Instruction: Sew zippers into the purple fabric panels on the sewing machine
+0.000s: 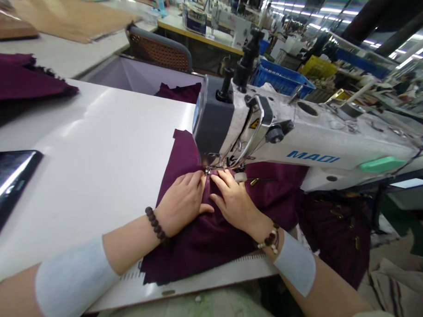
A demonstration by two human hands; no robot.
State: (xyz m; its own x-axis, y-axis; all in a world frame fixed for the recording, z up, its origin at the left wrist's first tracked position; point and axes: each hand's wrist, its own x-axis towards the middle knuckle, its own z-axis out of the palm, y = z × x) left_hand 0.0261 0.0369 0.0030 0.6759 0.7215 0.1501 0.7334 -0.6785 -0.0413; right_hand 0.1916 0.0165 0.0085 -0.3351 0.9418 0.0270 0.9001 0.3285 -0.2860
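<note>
Head view, single frame.

The maroon fabric [208, 241] lay on the white counter [104, 141], near and right of centre. Its far end ran under the head of the sewing machine [302, 134].

The left hand [182, 201] and right hand [232, 201] both rested on the fabric, open and flat. Their fingers stretched toward the presser foot [208, 169] and gripped nothing. The fingertips of the two hands were just beside each other, with a raised fold of cloth between them. Judged: the palms were down to hold the cloth flat and line the fold up at the needle, and the fingertips stopped short of the foot itself.

Edges:
- The fabric's near edge lay over a printed ruler scale [244, 259] along the near edge of the counter.
- Its right part hung off the counter below the machine arm.
- The machine body closed off the far and right sides of the hands.

Open room:
- Bare counter ran left of the left hand, out to a dark screen [5, 183] at the left edge, well apart.
- A second maroon piece [23, 78] lay far left, also well apart.
- A blue crate [280, 77] stood behind the machine, out of the hands' way.
</note>
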